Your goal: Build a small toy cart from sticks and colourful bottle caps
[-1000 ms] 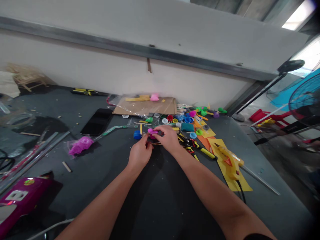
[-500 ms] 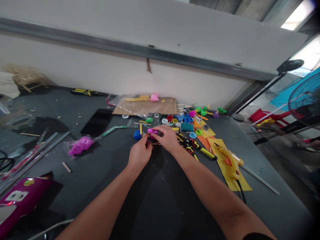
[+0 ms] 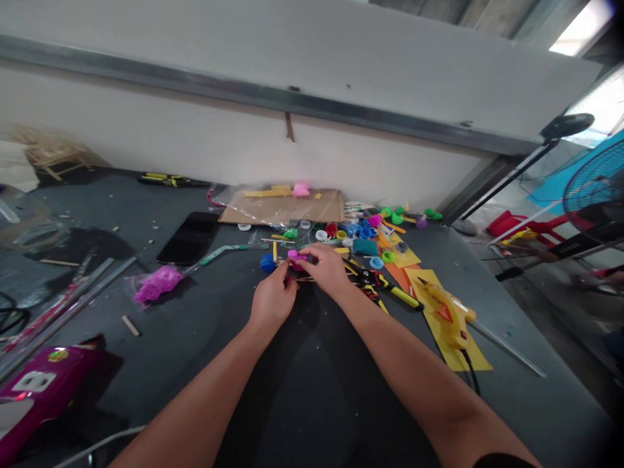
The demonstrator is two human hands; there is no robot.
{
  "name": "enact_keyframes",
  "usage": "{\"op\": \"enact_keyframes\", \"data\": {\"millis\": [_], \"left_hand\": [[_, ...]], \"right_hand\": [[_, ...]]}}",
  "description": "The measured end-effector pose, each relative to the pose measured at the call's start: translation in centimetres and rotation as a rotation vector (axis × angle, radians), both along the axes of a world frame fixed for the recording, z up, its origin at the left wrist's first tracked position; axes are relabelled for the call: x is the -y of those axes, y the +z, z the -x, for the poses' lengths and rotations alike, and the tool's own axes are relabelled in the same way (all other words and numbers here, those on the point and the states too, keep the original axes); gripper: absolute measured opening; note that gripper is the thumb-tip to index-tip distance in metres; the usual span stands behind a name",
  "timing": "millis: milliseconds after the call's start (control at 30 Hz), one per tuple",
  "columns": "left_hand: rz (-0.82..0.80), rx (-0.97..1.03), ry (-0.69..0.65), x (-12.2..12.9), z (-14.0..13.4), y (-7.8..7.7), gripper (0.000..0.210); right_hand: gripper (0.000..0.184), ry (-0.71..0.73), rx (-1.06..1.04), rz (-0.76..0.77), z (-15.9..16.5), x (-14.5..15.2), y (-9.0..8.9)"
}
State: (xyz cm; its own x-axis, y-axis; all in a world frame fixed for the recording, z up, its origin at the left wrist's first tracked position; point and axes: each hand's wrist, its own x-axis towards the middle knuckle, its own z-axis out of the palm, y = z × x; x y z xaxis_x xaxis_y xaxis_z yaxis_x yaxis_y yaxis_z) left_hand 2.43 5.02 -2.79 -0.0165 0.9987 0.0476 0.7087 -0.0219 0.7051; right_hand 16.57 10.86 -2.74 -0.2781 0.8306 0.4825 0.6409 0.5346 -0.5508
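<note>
Near the middle of the table, my left hand (image 3: 274, 298) and my right hand (image 3: 330, 268) meet with their fingertips around a small purple piece of what looks like modelling clay (image 3: 293, 254). Both hands are closed in a pinch. A darker pink bit shows just under the purple piece, partly hidden by the fingers. Left of the fingertips is a blue round piece (image 3: 268, 262), beside a short upright yellow stick (image 3: 275, 251). Thin wooden sticks lie partly under my right hand.
Bottle caps (image 3: 331, 230) are scattered behind my hands. Pliers (image 3: 390, 286) and a yellow glue gun (image 3: 451, 315) on yellow paper lie to the right. A phone (image 3: 189, 238), bagged purple clay (image 3: 158, 283) and a magenta device (image 3: 53, 377) are on the left.
My fingers have shifted very slightly around the purple clay, which now looks rounder on top. Both arms stay in nearly the same place.
</note>
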Motion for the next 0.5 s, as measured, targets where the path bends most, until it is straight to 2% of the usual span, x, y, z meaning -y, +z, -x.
{"op": "enact_keyframes", "data": {"millis": [300,500], "left_hand": [[0.002,-0.02,0.012,-0.1,0.1,-0.3,0.046],[-0.006,0.018,0.005,-0.1,0.2,-0.6,0.046]], "right_hand": [[0.027,-0.003,0.037,0.011,-0.3,0.2,0.0],[0.025,0.012,0.125,-0.159,-1.5,1.2,0.4]]}}
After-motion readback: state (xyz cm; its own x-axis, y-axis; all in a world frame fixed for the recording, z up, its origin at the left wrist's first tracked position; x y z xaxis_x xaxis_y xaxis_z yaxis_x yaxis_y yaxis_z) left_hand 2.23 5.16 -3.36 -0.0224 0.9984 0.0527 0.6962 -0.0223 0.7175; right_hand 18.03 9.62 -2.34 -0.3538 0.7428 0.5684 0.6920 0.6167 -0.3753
